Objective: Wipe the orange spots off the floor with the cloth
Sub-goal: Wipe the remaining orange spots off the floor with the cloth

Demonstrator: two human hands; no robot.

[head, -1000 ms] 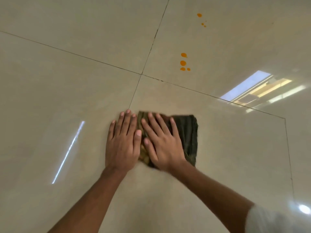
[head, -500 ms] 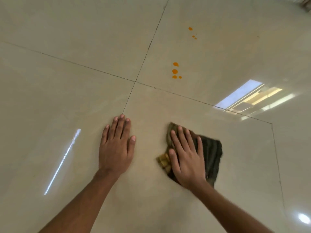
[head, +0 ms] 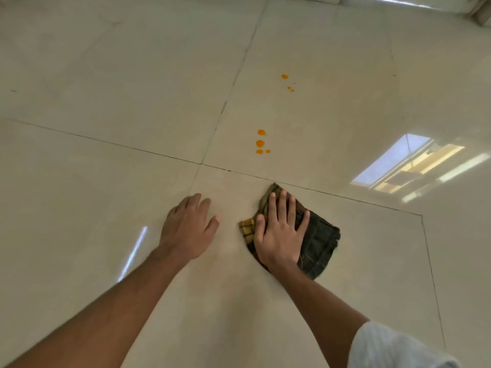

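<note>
A dark checked cloth (head: 317, 241) with a yellow corner lies flat on the glossy beige tile floor. My right hand (head: 280, 231) presses down on it, palm flat and fingers spread. My left hand (head: 188, 227) rests on the bare floor to the left of the cloth, fingers apart, holding nothing. A near cluster of orange spots (head: 261, 143) sits on the tile beyond the cloth, past a grout line. A far cluster of smaller orange spots (head: 288, 83) lies further up on the same tile.
Dark grout lines (head: 159, 154) cross just ahead of my hands. A bright window reflection (head: 406, 163) shines on the floor at the right. A wall base (head: 398, 2) runs along the top right edge.
My right hand slid the cloth rightward away from my left hand, then forward toward the near orange spots. The view tilted up, showing more floor ahead.
</note>
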